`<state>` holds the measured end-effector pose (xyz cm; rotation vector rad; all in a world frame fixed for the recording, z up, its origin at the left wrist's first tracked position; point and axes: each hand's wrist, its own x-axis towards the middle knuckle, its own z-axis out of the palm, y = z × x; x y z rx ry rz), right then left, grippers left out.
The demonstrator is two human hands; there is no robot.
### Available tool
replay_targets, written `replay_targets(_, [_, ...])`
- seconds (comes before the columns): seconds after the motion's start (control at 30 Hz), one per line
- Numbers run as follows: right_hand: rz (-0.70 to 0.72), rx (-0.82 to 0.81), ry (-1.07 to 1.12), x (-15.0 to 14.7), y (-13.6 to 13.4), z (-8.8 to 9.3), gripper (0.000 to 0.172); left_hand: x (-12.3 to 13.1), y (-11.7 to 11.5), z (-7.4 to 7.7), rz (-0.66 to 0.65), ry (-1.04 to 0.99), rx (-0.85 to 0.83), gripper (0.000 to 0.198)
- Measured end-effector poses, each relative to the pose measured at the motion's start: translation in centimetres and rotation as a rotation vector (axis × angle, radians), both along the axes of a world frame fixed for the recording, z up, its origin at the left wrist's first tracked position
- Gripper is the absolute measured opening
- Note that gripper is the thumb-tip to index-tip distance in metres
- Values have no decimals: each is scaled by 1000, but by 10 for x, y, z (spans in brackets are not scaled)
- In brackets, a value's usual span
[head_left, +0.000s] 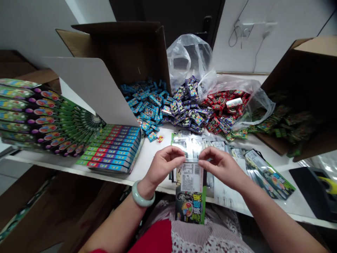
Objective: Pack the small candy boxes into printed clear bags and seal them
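Pinching packet (pixel 191 207) by its top edge with left hand (pixel 164 164) and right hand (pixel 222 166), probably handling light, slick and easily creased, so best gripping near both top corners.

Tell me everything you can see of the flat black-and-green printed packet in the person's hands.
The flat black-and-green printed packet looks like glossy plastic. Its upper part carries a pale rectangular panel of small print and a barcode; below are a colourful round picture and large yellow-green characters turned sideways. The left hand and right hand pinch its top edge. It hangs past the white table's near edge, lower end toward the person. Whether it holds anything, I can't tell.
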<state>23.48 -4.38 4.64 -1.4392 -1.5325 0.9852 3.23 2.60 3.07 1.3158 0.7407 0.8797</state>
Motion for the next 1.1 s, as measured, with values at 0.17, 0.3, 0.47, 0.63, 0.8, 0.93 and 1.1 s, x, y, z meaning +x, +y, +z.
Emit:
replay_targets(0.17, [38,-122,73,-3,9,6,11,3,3,3,12,38,-33,10])
replay_targets(0.3, [59,-69,12,-6,8,5,9,-1,2,2,-69,31,87,11])
replay_targets(0.47, [63,-79,-21,-6,10,13,10,-1,2,4,-100,5,121,13])
replay_targets(0.63, [155,-33,-80,1,1,17,12,-8,4,2,-204,2,193,15])
replay_targets(0.8, [106,203,-105,-3,-17,-4,6,-16,-1,-15,-245,-62,221,5])
replay_targets(0.93, [-9,270,-79,-11,-27,-19,6,-14,-7,-21,-189,-54,253,4])
replay_targets(1.1, [-98,272,4,-14,-29,-28,6,-13,-7,-16,-205,42,293,4])
